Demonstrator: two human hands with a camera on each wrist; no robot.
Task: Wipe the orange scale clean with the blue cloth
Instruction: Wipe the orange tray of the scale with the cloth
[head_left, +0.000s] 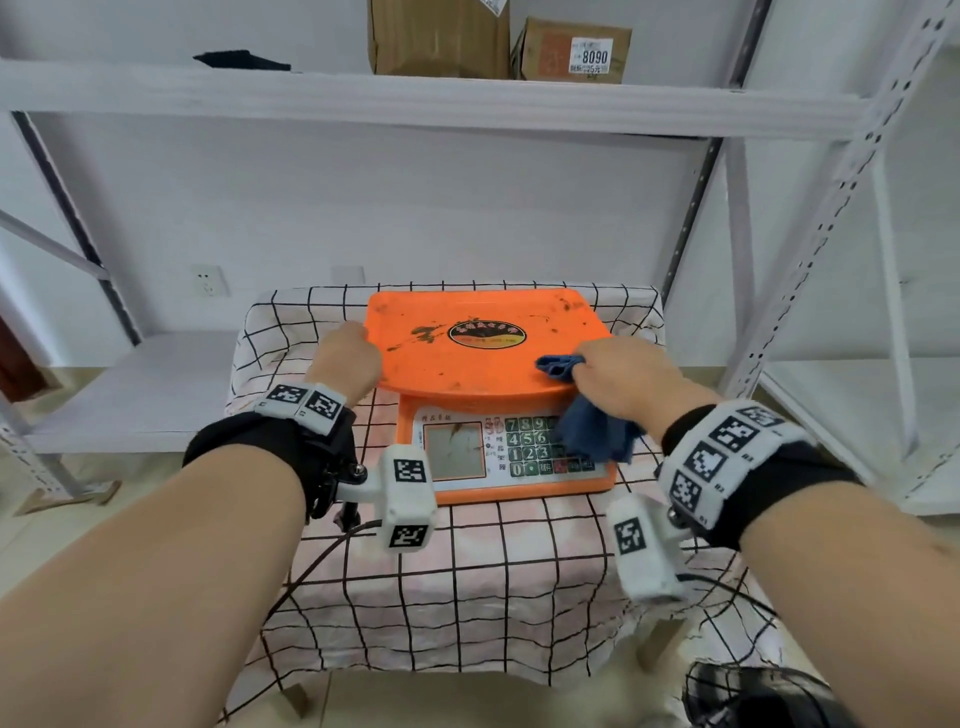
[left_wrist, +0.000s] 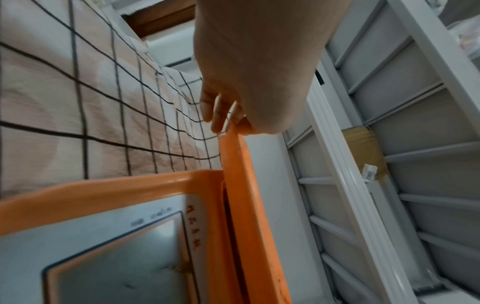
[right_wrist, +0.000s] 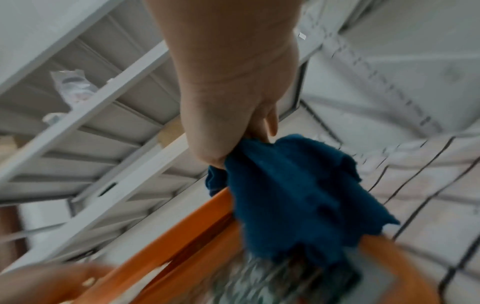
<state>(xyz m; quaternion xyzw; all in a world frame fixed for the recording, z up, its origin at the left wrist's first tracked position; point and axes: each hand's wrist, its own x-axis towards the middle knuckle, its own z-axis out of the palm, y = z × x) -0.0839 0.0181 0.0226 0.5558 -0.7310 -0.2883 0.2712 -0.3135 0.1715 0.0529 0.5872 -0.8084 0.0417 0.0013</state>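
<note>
The orange scale (head_left: 483, 364) sits on a small table, its flat pan smeared with dark stains around an oval label; a keypad and display face me. My left hand (head_left: 347, 358) grips the pan's left edge, fingers curled under the rim (left_wrist: 235, 148). My right hand (head_left: 618, 376) bunches the blue cloth (head_left: 592, 426) at the pan's front right corner. One end of the cloth pokes out onto the pan; the rest hangs over the keypad. In the blurred right wrist view the cloth (right_wrist: 298, 195) drapes from my fist over the orange edge.
A white tablecloth with a black grid (head_left: 467, 597) covers the table. White metal shelving (head_left: 415, 104) stands behind and at both sides, with cardboard boxes (head_left: 441, 36) on the upper shelf. Black cables (head_left: 322, 566) trail from my wrist cameras.
</note>
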